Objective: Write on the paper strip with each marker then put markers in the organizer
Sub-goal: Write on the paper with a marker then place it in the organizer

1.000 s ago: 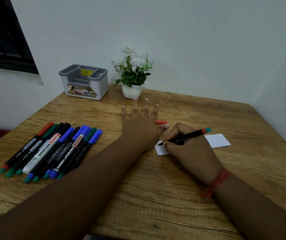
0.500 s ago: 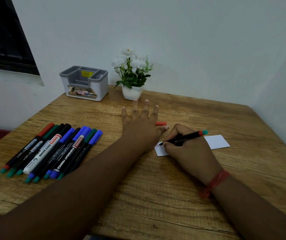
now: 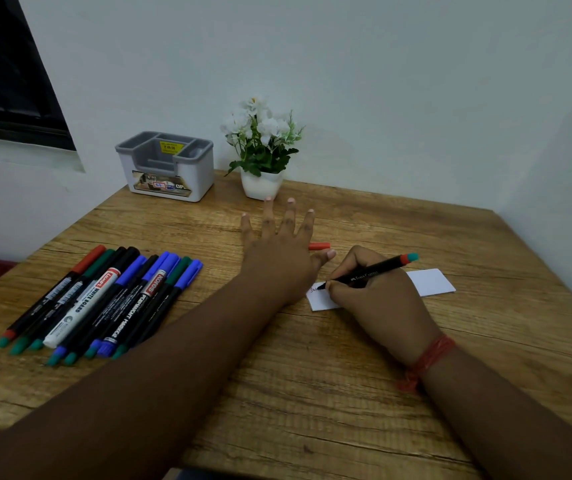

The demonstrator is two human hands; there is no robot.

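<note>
A white paper strip (image 3: pixel 429 281) lies on the wooden table (image 3: pixel 312 393), right of centre, with small red writing at its left end. My right hand (image 3: pixel 378 299) grips a black marker with a red and teal end (image 3: pixel 378 270), its tip on the strip's left end. My left hand (image 3: pixel 282 247) lies flat on the table with fingers spread, its thumb near the strip's left end. A red cap (image 3: pixel 319 245) lies just behind the thumb. Several markers (image 3: pixel 104 299) lie side by side at the left. The grey-and-white organizer (image 3: pixel 168 168) stands at the back left.
A white pot of white flowers (image 3: pixel 262 150) stands to the right of the organizer, just behind my left fingertips. Walls close the table at the back and right. A dark window frame (image 3: pixel 7 81) is at the upper left.
The marker tip has moved slightly along the strip, and red letters now show at its left end. My left hand has stayed flat in place.
</note>
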